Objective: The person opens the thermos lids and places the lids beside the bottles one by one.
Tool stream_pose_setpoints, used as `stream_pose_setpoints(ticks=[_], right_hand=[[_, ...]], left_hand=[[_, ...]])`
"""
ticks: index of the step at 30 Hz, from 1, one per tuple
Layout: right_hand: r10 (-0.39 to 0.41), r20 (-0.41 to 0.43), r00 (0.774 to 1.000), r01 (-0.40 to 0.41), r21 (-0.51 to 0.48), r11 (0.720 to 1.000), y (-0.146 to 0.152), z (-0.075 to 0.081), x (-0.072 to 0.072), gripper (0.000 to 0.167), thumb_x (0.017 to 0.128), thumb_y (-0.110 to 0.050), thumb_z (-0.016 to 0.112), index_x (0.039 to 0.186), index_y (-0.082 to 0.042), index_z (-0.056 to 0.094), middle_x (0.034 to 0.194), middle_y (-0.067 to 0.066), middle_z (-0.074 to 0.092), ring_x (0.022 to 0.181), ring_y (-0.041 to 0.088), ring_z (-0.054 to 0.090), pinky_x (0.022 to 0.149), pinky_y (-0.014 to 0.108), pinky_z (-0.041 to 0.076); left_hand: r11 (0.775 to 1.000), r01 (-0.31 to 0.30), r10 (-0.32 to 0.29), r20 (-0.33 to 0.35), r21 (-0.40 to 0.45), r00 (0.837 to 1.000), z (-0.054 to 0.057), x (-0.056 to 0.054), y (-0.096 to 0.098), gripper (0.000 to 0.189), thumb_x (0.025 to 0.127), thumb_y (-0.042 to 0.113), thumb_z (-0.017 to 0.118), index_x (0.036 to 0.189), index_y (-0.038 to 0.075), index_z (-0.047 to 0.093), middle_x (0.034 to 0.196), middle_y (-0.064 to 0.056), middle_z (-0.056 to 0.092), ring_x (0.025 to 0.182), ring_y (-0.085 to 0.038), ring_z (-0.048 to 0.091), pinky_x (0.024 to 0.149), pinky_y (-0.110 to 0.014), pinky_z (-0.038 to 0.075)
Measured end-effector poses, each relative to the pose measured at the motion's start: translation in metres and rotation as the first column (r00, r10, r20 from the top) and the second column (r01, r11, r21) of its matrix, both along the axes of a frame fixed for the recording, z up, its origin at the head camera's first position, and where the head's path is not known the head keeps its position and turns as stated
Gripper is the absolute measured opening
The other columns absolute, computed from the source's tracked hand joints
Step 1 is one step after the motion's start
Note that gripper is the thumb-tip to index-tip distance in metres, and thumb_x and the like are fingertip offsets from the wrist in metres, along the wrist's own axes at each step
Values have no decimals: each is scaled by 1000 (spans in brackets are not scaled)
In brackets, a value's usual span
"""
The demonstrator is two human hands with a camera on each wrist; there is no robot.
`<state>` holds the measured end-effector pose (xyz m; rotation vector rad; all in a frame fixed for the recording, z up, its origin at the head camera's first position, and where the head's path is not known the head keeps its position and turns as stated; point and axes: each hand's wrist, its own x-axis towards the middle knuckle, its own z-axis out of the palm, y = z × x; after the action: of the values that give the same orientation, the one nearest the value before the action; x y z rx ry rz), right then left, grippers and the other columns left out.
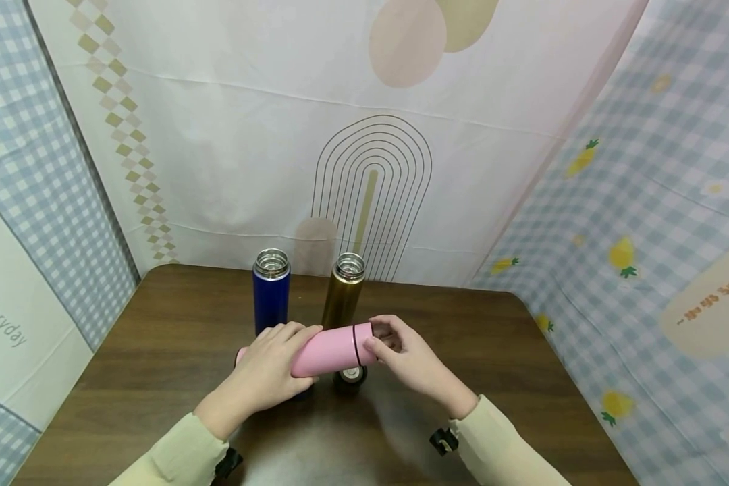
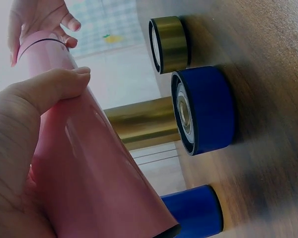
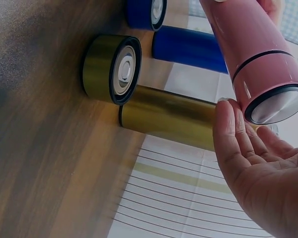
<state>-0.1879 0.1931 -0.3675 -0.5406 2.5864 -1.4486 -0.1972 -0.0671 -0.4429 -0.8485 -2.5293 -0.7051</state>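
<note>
A pink vacuum flask (image 1: 328, 352) is tilted above the table, its lid end toward the right. My left hand (image 1: 266, 370) grips its body, thumb and fingers wrapped round it. At the pink lid (image 1: 366, 343), a dark ring marks the seam with the body. Around that lid end is my right hand (image 1: 408, 358), its fingers loosely bent and spread. In the right wrist view those fingers lie beside the lid's silver end disc (image 3: 279, 105); the thumb is mostly hidden there.
Behind the flask stand an uncapped blue bottle (image 1: 271, 293) and an uncapped gold bottle (image 1: 343, 293). A gold cap (image 3: 102, 69) and a blue cap (image 2: 213, 110) rest on the brown wooden table (image 1: 462, 337) below the hands. Printed cloth (image 1: 231, 169) hangs behind and beside the table.
</note>
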Motion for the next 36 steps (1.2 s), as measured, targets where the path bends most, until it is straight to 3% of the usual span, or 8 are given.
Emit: stream_pose_setpoints(ticks=[6,13,18,22,31,36], right_hand=[[12,-1,1000,-12,-20,1000,1,-1,0,40,93,-16,65,129,-3,52,109,12,62,93,28,63,73,31,54],[25,-8,1000,-25,-58,998,10,-25,-12,45,92,-20,68,132,-12,49,111,12,60,98,26,62,77,32,54],[54,10,998,-53,-85,995,4,-6,-2,47,92,-11,67,133,-4,47,113,18,59,100,32,61,79,31,54],[71,32,997,-67,-102,993,5,-5,-1,49,91,-10,67,135,-6,46,116,18,58,103,33,61,84,35,53],[138,40,990,-131,-155,979,7,-9,-1,61,89,-8,69,143,-13,40,126,16,53,113,32,56,90,46,49],[149,34,988,-142,-151,978,12,-23,-8,64,89,-11,70,145,-18,38,131,13,50,117,30,54,91,45,49]], left_hand=[[1000,4,-4,7,5,1000,2,1,0,76,64,33,86,132,15,57,112,-1,59,102,-23,56,92,-44,42],[1000,-1,1,18,-17,1000,5,1,-1,75,65,34,85,132,16,57,115,0,59,104,-23,55,91,-44,43],[999,-4,4,12,-34,1000,4,0,-2,75,64,35,85,132,17,57,114,1,59,104,-20,55,91,-43,43],[999,-8,8,-3,-50,1000,3,-1,-3,75,64,36,85,131,17,57,112,2,59,102,-20,55,90,-42,43],[999,0,0,6,-54,1000,4,-2,-4,75,64,35,85,131,16,58,113,1,60,100,-19,55,91,-42,43],[999,6,-5,17,-43,1000,4,-2,-5,75,65,34,85,132,16,57,116,1,60,103,-19,55,92,-42,43]])
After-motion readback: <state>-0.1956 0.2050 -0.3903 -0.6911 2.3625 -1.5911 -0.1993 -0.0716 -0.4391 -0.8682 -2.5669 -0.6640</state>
